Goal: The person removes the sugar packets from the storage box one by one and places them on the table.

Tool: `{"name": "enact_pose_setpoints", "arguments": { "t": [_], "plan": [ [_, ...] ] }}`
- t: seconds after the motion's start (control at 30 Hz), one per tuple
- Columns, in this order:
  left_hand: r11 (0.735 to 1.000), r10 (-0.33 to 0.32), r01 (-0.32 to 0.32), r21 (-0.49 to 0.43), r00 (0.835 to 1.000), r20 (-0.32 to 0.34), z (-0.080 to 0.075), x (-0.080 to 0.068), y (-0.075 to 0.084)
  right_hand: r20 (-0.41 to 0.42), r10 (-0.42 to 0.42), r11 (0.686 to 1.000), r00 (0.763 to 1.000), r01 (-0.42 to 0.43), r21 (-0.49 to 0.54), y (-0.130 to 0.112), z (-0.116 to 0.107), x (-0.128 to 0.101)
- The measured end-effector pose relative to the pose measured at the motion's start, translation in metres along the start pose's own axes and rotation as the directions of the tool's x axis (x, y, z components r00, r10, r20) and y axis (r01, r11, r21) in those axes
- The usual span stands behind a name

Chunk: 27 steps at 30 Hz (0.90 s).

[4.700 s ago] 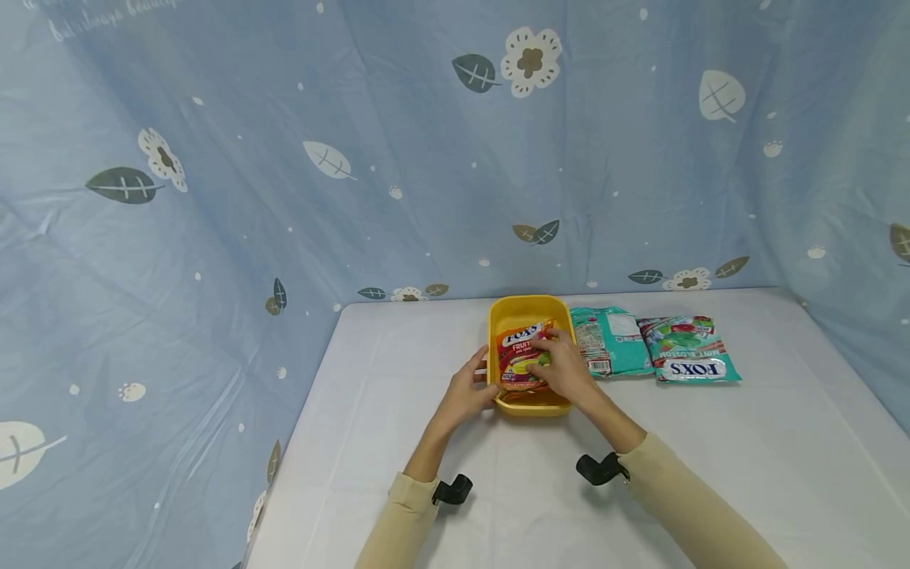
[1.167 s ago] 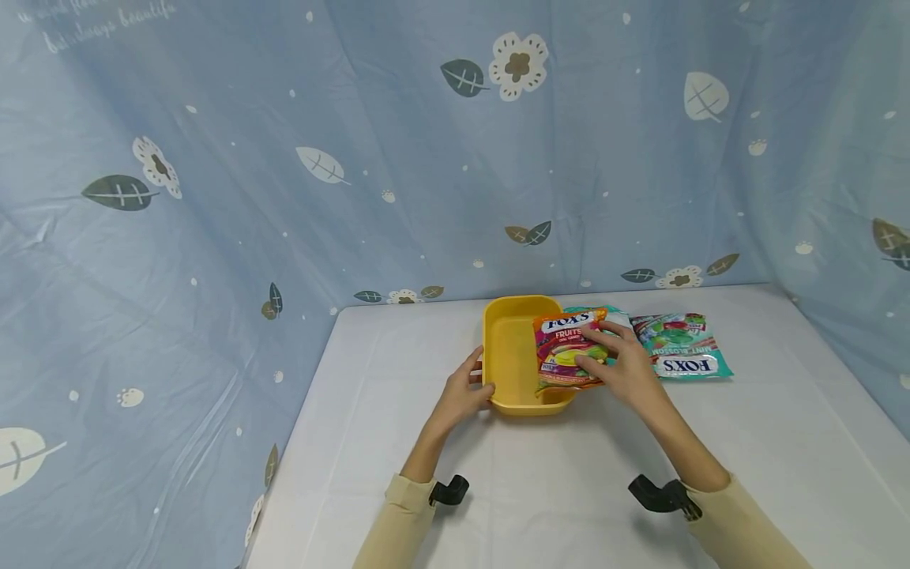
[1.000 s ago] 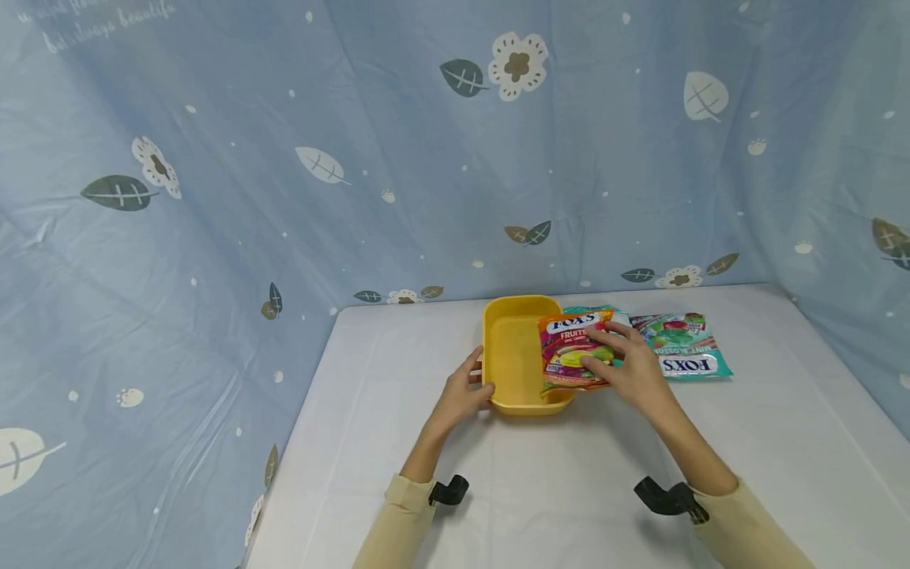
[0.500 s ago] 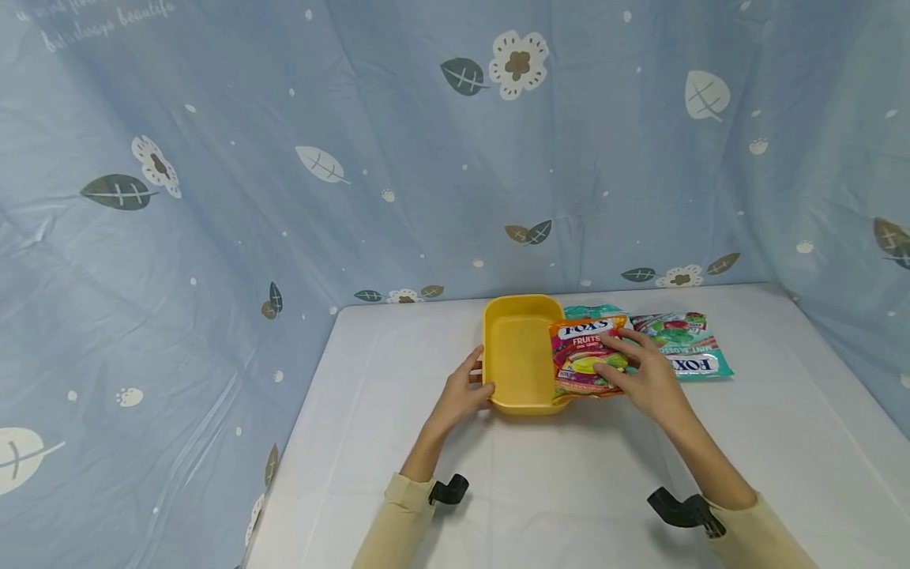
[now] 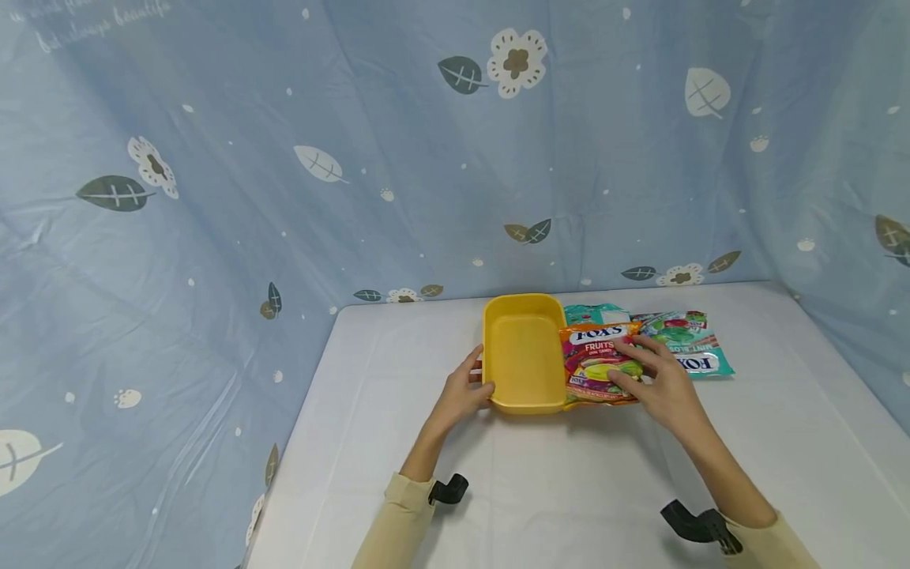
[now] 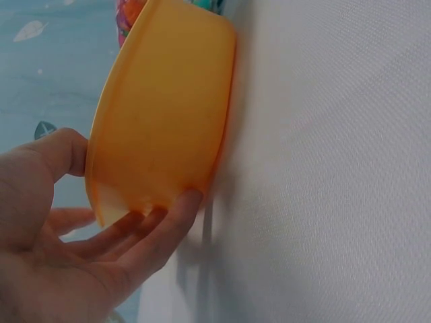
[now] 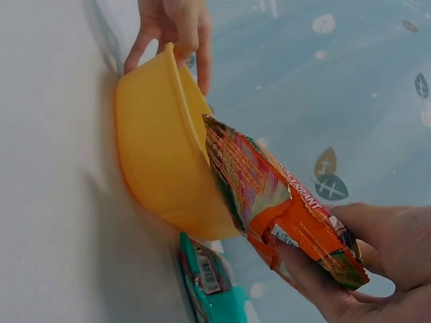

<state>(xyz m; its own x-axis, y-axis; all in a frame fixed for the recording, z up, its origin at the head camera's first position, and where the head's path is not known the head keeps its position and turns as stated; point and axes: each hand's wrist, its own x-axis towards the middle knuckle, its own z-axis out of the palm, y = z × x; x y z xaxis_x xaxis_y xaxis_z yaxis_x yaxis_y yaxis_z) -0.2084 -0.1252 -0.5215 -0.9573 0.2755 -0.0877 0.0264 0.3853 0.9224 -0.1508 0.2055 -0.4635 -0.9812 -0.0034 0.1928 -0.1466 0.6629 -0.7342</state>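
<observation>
My left hand (image 5: 462, 393) holds the side of a yellow plastic basin (image 5: 528, 359), with thumb at the rim and fingers on the outer wall. The basin's inside shows bare. In my right hand (image 5: 664, 387), pinched between thumb and fingers, is a red-and-orange bag of Fox's Fruits candy (image 5: 600, 367). This bag is just beyond the basin's right rim and overlaps a teal candy bag (image 5: 596, 313) in the head view. From the right wrist, the orange bag (image 7: 269, 195) appears tilted beside the yellow wall (image 7: 161, 148).
A Fox's Mint Blossom candy bag (image 5: 686, 340) lies right of the other teal bag at the table's back. The white table (image 5: 540, 490) meets a blue patterned curtain (image 5: 426, 158). Each wrist carries a black camera mount (image 5: 449, 490).
The Fruits candy bag lay in the basin earlier; my right hand has lifted it out over the right rim and moved it rightward. My left hand stays on the basin.
</observation>
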Motion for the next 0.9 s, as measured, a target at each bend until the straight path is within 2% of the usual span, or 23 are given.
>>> {"name": "enact_pose_setpoints", "arguments": {
  "t": [0.33, 0.57, 0.63, 0.83, 0.9],
  "plan": [
    [1.000, -0.008, 0.008, -0.008, 1.000, 0.000, 0.000, -0.001, 0.001, -0.025, 0.005, 1.000, 1.000, -0.005, -0.002, 0.006, -0.009, -0.008],
    [1.000, -0.011, 0.011, 0.001, 1.000, 0.029, -0.006, -0.019, 0.039, -0.031, 0.000, 0.999, 1.000, -0.001, -0.035, 0.015, -0.010, -0.014],
    [1.000, 0.007, -0.007, 0.006, 1.000, 0.020, -0.006, -0.020, 0.041, -0.025, 0.004, 1.000, 1.000, -0.005, -0.030, 0.018, -0.010, -0.016],
    [1.000, -0.003, 0.003, 0.009, 0.999, 0.033, -0.005, -0.016, 0.035, -0.013, 0.026, 1.000, 1.000, -0.027, -0.015, 0.023, -0.008, -0.022],
    [1.000, -0.005, 0.005, -0.003, 0.999, 0.033, -0.004, -0.011, 0.025, -0.008, 0.036, 0.999, 0.999, -0.036, -0.018, 0.025, -0.006, -0.024]
  ]
}}
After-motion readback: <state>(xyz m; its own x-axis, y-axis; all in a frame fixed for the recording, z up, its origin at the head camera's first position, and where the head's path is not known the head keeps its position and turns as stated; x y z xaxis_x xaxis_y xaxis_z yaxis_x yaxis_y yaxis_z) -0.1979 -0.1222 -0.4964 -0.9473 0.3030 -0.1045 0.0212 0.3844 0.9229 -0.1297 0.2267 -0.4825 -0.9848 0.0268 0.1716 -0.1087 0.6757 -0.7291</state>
